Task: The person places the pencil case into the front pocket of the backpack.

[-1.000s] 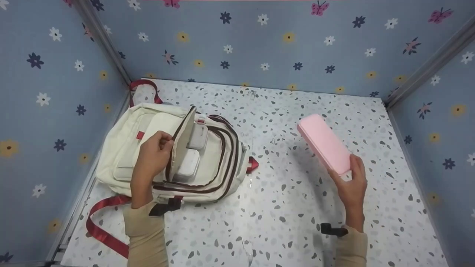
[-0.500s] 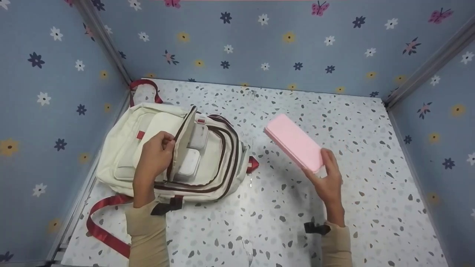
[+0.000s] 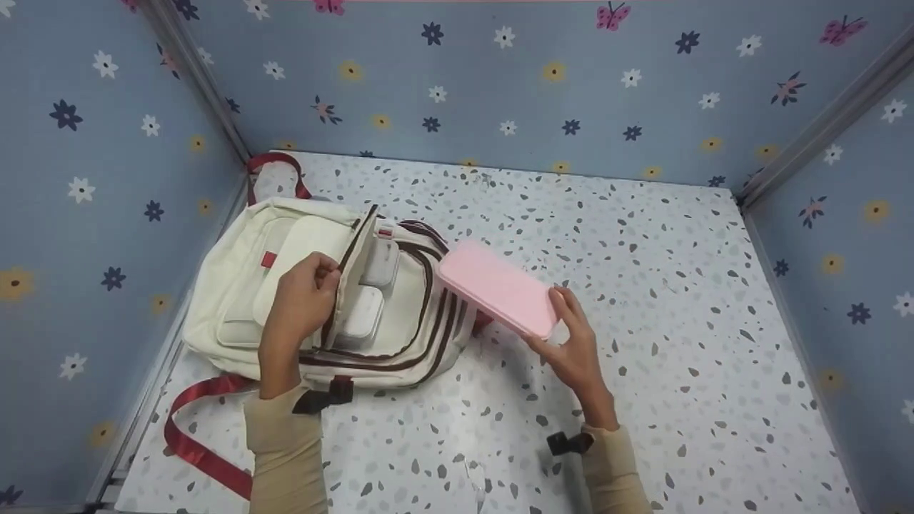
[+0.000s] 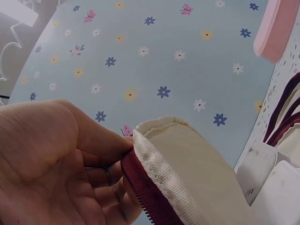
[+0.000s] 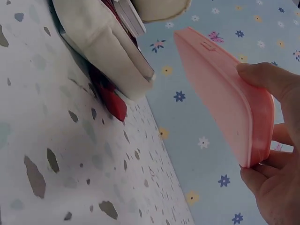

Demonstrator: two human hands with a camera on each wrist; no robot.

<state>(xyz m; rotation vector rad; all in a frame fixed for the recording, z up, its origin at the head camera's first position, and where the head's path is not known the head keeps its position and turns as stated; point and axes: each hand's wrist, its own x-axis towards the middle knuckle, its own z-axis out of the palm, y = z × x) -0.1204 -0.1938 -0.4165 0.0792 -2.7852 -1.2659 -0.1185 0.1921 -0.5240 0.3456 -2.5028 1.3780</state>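
A cream backpack [image 3: 235,300] with dark red zips lies on the speckled table, its front pocket unzipped. My left hand [image 3: 300,296] pinches the edge of the pocket flap [image 4: 187,164] and holds it raised. Inside the pocket sit two white rounded boxes [image 3: 362,314], side by side. A pink pencil case [image 3: 500,289] is gripped at its near end by my right hand [image 3: 571,350], thumb on one edge and fingers on the other. Its far end overlaps the backpack's right side in the head view. The right wrist view shows the case [image 5: 225,103] held above the table, its small latch facing up.
Red straps [image 3: 203,457] trail from the backpack at the front left and back left. Blue flowered panels [image 3: 500,86] wall in the table at the back and both sides. Speckled table surface [image 3: 678,321] stretches to the right of the backpack.
My right hand has carried the pink pencil case left, from over the right part of the table to the backpack's edge. The left hand keeps holding the flap, nearly still.
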